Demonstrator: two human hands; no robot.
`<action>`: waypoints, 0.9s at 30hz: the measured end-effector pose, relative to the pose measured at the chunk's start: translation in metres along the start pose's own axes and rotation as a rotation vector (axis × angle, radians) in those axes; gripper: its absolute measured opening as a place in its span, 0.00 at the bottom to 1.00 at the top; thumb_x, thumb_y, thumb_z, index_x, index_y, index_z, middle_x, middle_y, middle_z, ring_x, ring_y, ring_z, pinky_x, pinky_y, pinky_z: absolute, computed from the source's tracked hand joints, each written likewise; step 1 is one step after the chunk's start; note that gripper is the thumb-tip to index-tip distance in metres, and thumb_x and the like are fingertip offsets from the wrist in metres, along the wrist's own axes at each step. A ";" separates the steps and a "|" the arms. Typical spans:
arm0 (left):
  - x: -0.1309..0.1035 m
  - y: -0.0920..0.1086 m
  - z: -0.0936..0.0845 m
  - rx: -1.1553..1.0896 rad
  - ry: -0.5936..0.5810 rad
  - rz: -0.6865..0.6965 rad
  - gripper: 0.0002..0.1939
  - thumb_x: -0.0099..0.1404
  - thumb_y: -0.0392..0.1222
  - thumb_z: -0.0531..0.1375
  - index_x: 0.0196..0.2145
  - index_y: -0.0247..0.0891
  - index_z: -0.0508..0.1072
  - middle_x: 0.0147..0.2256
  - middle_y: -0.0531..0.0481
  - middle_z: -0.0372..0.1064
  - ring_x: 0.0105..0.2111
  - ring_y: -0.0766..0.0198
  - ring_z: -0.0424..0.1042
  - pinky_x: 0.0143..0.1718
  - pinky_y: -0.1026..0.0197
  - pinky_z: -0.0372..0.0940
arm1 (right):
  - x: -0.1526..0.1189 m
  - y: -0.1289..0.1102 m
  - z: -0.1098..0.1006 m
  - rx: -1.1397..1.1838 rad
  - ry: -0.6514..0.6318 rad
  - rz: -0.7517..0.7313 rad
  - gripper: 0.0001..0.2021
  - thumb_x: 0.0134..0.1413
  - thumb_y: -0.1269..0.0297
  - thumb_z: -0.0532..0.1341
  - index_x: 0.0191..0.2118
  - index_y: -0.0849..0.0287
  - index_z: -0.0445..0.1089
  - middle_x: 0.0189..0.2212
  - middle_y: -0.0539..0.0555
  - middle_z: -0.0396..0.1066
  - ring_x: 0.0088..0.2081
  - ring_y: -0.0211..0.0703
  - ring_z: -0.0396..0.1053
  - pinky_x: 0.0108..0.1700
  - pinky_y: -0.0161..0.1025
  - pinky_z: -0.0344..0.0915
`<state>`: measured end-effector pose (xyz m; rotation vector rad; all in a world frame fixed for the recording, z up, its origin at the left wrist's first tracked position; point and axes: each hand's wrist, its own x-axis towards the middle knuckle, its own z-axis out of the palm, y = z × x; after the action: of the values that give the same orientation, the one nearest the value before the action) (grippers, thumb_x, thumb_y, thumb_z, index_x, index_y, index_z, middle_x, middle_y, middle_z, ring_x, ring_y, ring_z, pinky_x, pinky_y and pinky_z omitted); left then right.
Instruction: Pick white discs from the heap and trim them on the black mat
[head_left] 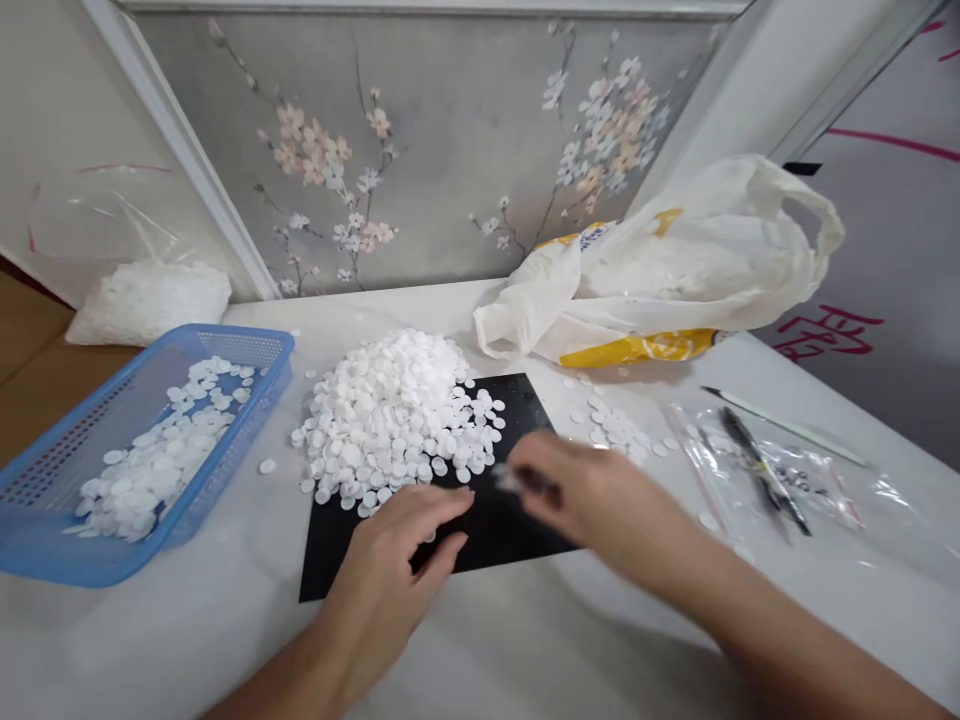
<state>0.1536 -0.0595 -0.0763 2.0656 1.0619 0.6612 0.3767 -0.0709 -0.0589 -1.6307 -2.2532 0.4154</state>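
Observation:
A large heap of small white discs (390,400) lies partly on a black mat (487,545) in the middle of the table. My left hand (382,560) rests over the mat at the front edge of the heap, thumb and index finger apart, with a loose disc near the gap. My right hand (577,490) is above the mat's right side, blurred by motion. Its fingers are curled together, and a pale smear shows at their tips; what they hold I cannot make out.
On the left, a blue plastic basket (262,352) contains more discs, with a filled clear bag (154,300) behind it. A white and yellow carrier bag (660,270) lies back right. Discs (619,425), a pen (757,465), clear plastic bags (825,485) and a thin pointed tool (787,425) lie right.

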 end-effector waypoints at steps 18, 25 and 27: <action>-0.004 -0.009 0.016 0.887 0.046 0.314 0.28 0.65 0.58 0.51 0.53 0.35 0.70 0.62 0.37 0.53 0.63 0.46 0.50 0.63 0.39 0.36 | -0.018 -0.011 -0.002 -0.265 -0.388 -0.044 0.38 0.44 0.83 0.49 0.65 0.64 0.52 0.43 0.64 0.73 0.33 0.48 0.75 0.30 0.39 0.68; -0.002 -0.009 0.016 0.792 -0.012 0.366 0.23 0.62 0.54 0.58 0.55 0.51 0.67 0.63 0.44 0.55 0.63 0.42 0.50 0.60 0.35 0.45 | -0.007 -0.009 -0.008 -0.252 -0.277 0.170 0.28 0.47 0.85 0.48 0.55 0.66 0.65 0.37 0.63 0.74 0.33 0.50 0.75 0.33 0.42 0.70; -0.001 -0.009 0.009 0.734 -0.041 0.399 0.23 0.63 0.50 0.59 0.56 0.53 0.66 0.63 0.46 0.55 0.63 0.44 0.51 0.59 0.37 0.48 | -0.011 -0.013 -0.001 -0.109 -0.203 -0.051 0.30 0.47 0.85 0.48 0.58 0.65 0.63 0.46 0.63 0.71 0.44 0.49 0.73 0.44 0.44 0.71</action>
<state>0.1552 -0.0601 -0.0894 2.9625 0.9580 0.4413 0.3688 -0.0851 -0.0538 -1.6459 -2.5011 0.4714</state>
